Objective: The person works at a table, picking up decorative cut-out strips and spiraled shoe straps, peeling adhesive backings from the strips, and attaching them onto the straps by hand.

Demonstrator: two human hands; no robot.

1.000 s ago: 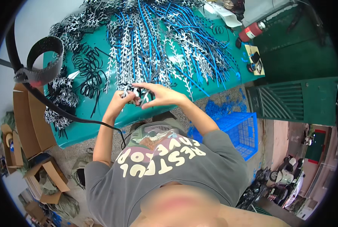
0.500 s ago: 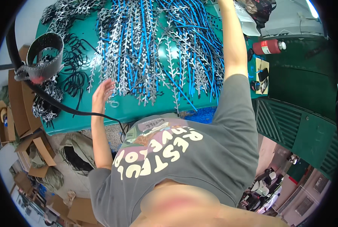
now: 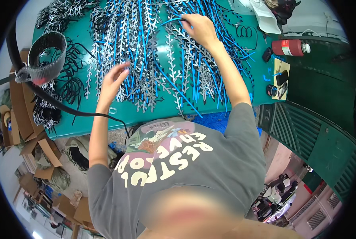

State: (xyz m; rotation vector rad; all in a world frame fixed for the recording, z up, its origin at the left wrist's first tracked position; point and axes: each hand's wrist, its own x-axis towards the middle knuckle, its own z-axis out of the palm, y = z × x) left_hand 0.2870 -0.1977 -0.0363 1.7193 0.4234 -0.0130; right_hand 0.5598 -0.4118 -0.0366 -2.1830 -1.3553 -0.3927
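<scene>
Bundles of black and silver leaf-patterned trim [image 3: 124, 38] lie lengthwise on the green table [image 3: 118, 120], mixed with many thin blue cords [image 3: 176, 87]. My right hand [image 3: 202, 30] is over the far middle of the pile, its fingers closed on a short blue cord [image 3: 170, 20] that points left. Part of that cord is hidden by the fingers. My left hand [image 3: 115, 79] hovers near the front left of the pile with its fingers apart and nothing in them. A small clear ring [image 3: 113, 110] lies on the table close to my left wrist.
A grey mesh cup [image 3: 47, 57] hangs on a black stand arm at left, above coiled black cords [image 3: 72, 89]. A red bottle [image 3: 287, 47], a black phone [image 3: 282, 78] and a tape roll [image 3: 271, 90] are at right. Cardboard boxes [image 3: 20, 107] stand left of the table.
My right hand has come back from the far right edge to the pile and now holds a blue cord. My left hand has shifted slightly forward and right.
</scene>
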